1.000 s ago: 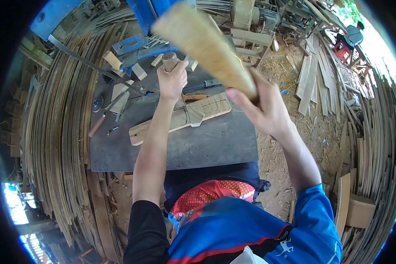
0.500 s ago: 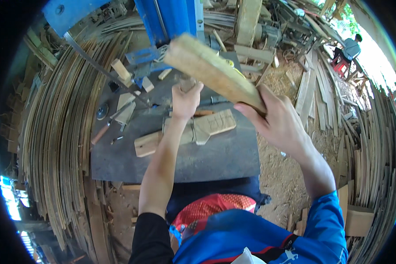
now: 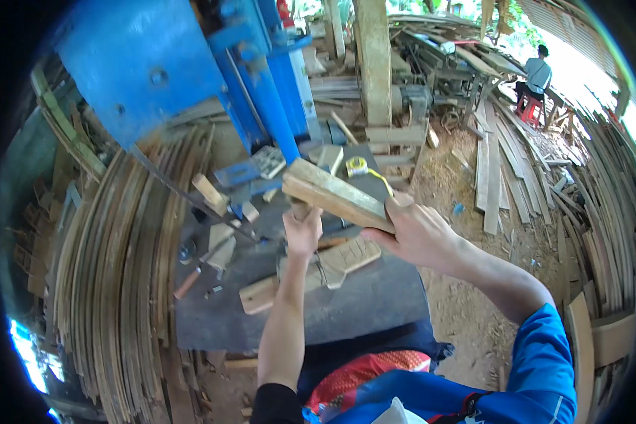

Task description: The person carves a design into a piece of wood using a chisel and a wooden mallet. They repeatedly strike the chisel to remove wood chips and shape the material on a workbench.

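My right hand point(image 3: 420, 230) grips the near end of a thick, pale wooden block point(image 3: 343, 198), held tilted above a dark metal table point(image 3: 360, 307). Below the block's far end, my left hand point(image 3: 304, 232) is closed around a small brownish piece point(image 3: 301, 209), mostly hidden by fingers and block; its kind I cannot make out. Whether the two pieces touch is unclear. Under my hands lies a flat wooden piece with pencil marks point(image 3: 353, 256), next to a longer wood strip point(image 3: 260, 295). Behind the block, a yellow tape measure point(image 3: 357, 167) sits with its tape partly out.
A large blue bandsaw point(image 3: 141, 78) rises over the table, its blade point(image 3: 184, 191) slanting down at the left. A wooden-handled tool point(image 3: 188, 281) and wood offcuts point(image 3: 208, 191) lie nearby. Long planks point(image 3: 120, 283) are stacked at left. Far right, a person point(image 3: 536, 74) sits on a red stool.
The view has tilted upward, showing more of the bandsaw. The block's far end has dropped toward my left hand, and the block now slopes less steeply. Both hands keep their grip.
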`<state>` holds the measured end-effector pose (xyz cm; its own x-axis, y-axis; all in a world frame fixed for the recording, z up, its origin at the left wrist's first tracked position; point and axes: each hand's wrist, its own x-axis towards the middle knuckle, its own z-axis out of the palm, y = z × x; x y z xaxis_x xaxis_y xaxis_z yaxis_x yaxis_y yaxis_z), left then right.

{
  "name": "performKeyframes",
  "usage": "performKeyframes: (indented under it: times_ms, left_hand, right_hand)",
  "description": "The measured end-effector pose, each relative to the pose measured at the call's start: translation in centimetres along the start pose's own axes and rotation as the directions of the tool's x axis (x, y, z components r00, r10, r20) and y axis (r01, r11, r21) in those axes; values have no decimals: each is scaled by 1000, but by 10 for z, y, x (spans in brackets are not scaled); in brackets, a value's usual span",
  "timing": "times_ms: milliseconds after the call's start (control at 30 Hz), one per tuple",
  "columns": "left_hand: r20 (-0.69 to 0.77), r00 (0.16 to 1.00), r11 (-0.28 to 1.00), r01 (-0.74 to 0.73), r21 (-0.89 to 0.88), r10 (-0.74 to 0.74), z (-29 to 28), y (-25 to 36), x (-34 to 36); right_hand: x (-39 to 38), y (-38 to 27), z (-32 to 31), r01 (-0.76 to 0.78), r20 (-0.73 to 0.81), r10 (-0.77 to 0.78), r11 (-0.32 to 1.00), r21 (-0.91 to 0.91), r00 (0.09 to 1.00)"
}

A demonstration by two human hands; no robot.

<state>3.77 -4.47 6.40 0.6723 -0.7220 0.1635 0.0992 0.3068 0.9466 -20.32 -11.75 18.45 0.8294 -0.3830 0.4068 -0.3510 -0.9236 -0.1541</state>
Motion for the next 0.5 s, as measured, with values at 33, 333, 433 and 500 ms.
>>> performKeyframes:
  times_ms: [33, 333, 433, 500]
  left_hand:
    - [3, 1000, 1000, -30, 10, 30, 3, 1, -1]
    - [58, 998, 999, -36, -4, 36, -6, -2, -2]
    - [78, 997, 997, 4, -82, 3, -13, -2, -8]
    - [46, 999, 998, -12, -56, 15, -12, 0, -4]
  right_hand:
    - [0, 5, -4, 23, 10, -23, 1000, 4, 1000]
    - [2, 2, -3, -202, 225, 178, 975, 89, 958]
    - [2, 0, -28, -143, 18, 144, 946, 290, 989]
    - [3, -8, -25, -175, -85, 232, 885, 431, 969]
